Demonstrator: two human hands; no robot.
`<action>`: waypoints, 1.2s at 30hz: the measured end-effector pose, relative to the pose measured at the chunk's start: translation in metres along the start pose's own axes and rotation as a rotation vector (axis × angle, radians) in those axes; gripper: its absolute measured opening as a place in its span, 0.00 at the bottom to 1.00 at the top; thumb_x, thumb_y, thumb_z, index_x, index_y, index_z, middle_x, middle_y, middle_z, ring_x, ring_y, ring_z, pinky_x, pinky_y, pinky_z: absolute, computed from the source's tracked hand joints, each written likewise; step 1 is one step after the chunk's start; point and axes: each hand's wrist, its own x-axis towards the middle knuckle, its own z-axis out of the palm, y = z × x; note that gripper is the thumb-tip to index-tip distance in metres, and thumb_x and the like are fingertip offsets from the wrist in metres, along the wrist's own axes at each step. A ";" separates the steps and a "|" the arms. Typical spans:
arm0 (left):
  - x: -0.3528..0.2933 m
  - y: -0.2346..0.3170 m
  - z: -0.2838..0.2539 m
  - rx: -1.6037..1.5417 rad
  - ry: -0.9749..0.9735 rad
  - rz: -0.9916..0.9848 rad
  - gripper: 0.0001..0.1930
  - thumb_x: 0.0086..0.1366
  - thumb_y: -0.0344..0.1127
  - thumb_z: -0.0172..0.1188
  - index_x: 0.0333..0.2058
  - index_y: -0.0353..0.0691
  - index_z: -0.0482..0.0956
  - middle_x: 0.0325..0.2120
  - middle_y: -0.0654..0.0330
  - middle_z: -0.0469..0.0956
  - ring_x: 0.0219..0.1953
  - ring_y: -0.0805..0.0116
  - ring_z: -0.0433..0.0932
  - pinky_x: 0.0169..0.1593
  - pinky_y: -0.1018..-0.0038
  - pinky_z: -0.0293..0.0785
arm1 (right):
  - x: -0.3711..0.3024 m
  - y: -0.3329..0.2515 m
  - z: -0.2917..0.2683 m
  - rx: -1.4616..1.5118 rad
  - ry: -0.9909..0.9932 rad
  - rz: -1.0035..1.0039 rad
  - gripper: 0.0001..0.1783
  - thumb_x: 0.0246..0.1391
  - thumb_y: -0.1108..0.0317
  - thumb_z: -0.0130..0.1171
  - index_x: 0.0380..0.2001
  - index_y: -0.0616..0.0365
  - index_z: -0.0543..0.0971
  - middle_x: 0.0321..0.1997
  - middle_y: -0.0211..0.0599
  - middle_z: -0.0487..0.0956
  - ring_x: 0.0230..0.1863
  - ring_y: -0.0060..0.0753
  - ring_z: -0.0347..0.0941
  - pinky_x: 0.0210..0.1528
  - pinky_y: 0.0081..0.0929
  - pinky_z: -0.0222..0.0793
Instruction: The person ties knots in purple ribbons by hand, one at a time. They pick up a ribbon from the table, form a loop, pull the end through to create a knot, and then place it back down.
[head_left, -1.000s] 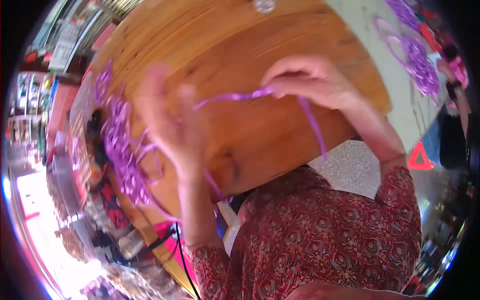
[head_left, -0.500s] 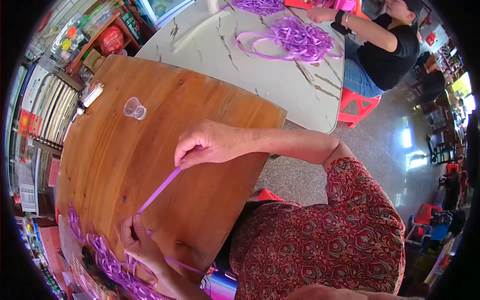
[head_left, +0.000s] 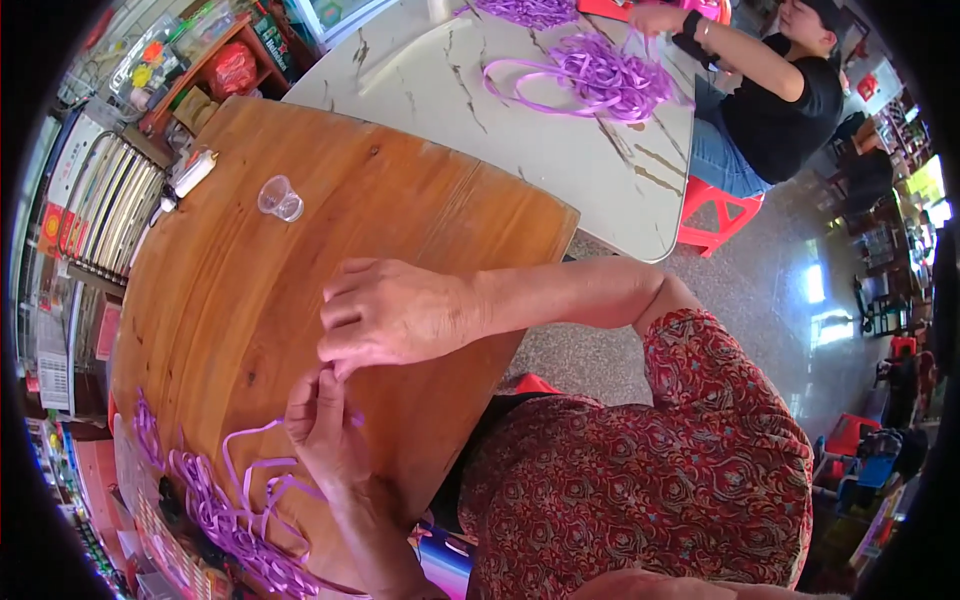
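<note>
My right hand [head_left: 395,312] and my left hand [head_left: 322,430] meet fingertip to fingertip over the brown wooden table [head_left: 420,200]. Both pinch the same thin purple ribbon [head_left: 262,468], which loops down from my left hand to a heap of purple ribbon [head_left: 215,520] at the table's near left edge. The part of the strip between my fingers is hidden.
A small clear plastic cup [head_left: 281,199] lies on the wooden table farther away. Beyond it stands a pale marbled table [head_left: 470,90] with more purple ribbon [head_left: 600,75], where another person [head_left: 770,80] sits working. A red stool [head_left: 715,215] stands beside it.
My hands have come together; the ribbon stretched between them half a second ago is now gathered at my fingertips. The view has swung so the wooden table fills the left.
</note>
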 end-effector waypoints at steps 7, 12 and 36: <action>0.008 0.000 -0.012 0.313 0.095 0.166 0.03 0.57 0.24 0.59 0.32 0.34 0.78 0.25 0.69 0.73 0.28 0.83 0.66 0.33 0.87 0.60 | -0.018 0.013 -0.005 0.060 -0.084 0.139 0.07 0.47 0.60 0.59 0.28 0.49 0.77 0.27 0.29 0.71 0.35 0.33 0.70 0.40 0.33 0.64; 0.012 0.003 -0.017 0.457 0.135 0.214 0.03 0.58 0.24 0.58 0.32 0.34 0.78 0.28 0.67 0.73 0.29 0.80 0.68 0.36 0.83 0.64 | -0.021 0.015 -0.012 -0.011 -0.105 0.122 0.06 0.46 0.62 0.58 0.28 0.49 0.77 0.28 0.29 0.72 0.36 0.34 0.70 0.42 0.33 0.64; 0.008 -0.018 -0.010 -0.162 -0.249 -0.005 0.08 0.63 0.34 0.54 0.37 0.36 0.75 0.34 0.61 0.76 0.37 0.72 0.74 0.46 0.73 0.68 | 0.002 -0.011 -0.006 -0.178 -0.034 -0.114 0.09 0.38 0.59 0.58 0.20 0.49 0.73 0.23 0.24 0.69 0.32 0.29 0.69 0.35 0.30 0.64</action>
